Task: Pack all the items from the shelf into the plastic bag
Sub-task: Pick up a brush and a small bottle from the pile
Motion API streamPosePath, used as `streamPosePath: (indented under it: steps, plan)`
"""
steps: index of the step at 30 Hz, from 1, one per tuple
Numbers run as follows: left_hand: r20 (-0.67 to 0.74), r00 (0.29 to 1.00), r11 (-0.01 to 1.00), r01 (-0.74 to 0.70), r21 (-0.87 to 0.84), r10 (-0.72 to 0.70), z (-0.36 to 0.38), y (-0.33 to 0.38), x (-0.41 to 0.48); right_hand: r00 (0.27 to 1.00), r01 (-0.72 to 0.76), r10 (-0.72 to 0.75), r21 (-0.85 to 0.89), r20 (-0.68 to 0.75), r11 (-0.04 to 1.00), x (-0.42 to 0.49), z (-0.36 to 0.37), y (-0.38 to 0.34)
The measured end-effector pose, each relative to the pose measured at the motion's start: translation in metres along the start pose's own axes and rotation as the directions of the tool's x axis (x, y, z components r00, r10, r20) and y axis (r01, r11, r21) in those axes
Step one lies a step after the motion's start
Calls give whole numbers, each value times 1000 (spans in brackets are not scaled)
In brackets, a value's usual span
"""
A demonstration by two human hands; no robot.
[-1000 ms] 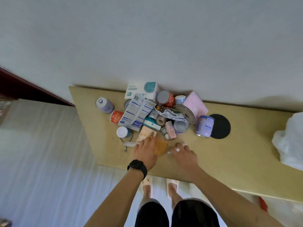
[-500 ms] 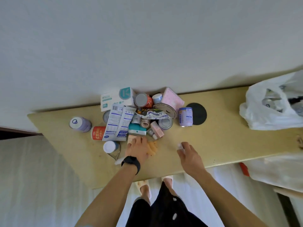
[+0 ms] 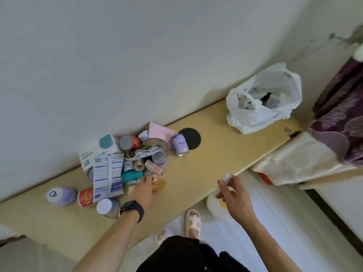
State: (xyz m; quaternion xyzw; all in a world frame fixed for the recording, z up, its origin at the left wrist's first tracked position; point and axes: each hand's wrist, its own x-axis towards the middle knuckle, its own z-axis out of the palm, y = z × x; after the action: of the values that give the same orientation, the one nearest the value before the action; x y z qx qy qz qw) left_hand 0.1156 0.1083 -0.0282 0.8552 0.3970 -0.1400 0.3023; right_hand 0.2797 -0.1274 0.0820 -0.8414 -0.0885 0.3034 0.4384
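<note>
The right hand pinches a small white item over the shelf edge, the left hand lies on an orange thing, grip unclear, beside the pile, with the open bag well apart, far right.

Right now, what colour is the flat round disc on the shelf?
Black disc; head view.

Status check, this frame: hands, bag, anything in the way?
Right hand pinches small pale item at shelf edge. Left hand on the pile, grip unclear. Plastic bag open at far end, partly filled. Only flat black disc between.
</note>
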Motion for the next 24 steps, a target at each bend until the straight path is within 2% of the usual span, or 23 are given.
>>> streamPosePath:
  steps: [4, 10, 16, 21, 24]
  plan:
    - [-72, 997, 996, -32, -79, 27, -6, 15, -14, 997, -11, 22, 145, -76, 989, -18, -25, 20]
    - [-180, 984, 993, -27, -119, 5, -7, 41, -33, 993, -31, 56, 228, -103, 973, -31, -62, 46]
    - [-312, 935, 943, 61, -327, -168, -11, 87, -50, 994, -50, 78, 301, -82, 952, -32, -118, 67]
    - [-364, 899, 830, -1, -557, -243, -2, 158, -68, 993, -75, 102, 340, -62, 937, -24, -173, 94]
    - [-292, 927, 710, -42, -703, -235, 6, 201, -64, 995, -71, 91, 344, -42, 936, -12, -202, 103]
